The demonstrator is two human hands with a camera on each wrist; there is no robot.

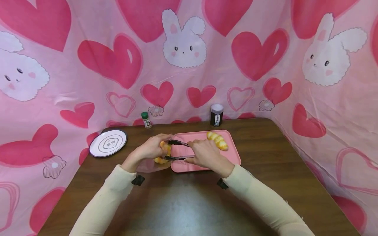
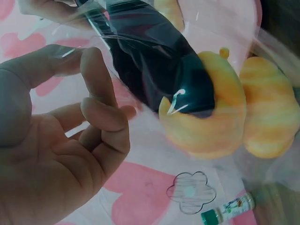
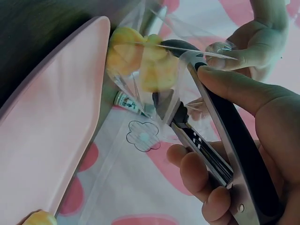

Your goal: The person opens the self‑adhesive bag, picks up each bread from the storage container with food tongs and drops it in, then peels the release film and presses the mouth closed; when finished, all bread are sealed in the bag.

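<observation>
Head view: where to find the tongs (image 1: 177, 142)?

Gripped in the right hand (image 1: 205, 154), arms parted, over the pink tray (image 1: 189, 166). Toward the far right of the tray, note a croissant (image 1: 217, 141).

And the left hand (image 1: 152, 147)?

Bent round the clear bag (image 1: 149, 167), at the tray's left end. See yellow bread (image 1: 160, 160) inside the bag. Elsewhere on the table (image 1: 265, 147), note a plate (image 1: 108, 143) at left, plus a shaker (image 1: 146, 120) and a dark jar (image 1: 217, 114) near the far edge.

Left wrist view: how to read the left hand?

Thumb and finger in a pinch on thin film. Observe a dark tong tip overlapping the bread. Count two rounded lumps, side by side; one piece or two, cannot tell.

Right wrist view: what to check?

Right thumb along one tong arm, fingers curled round the other. See bread between the tips, behind film. Firmly clamped or loose: cannot tell.
</observation>
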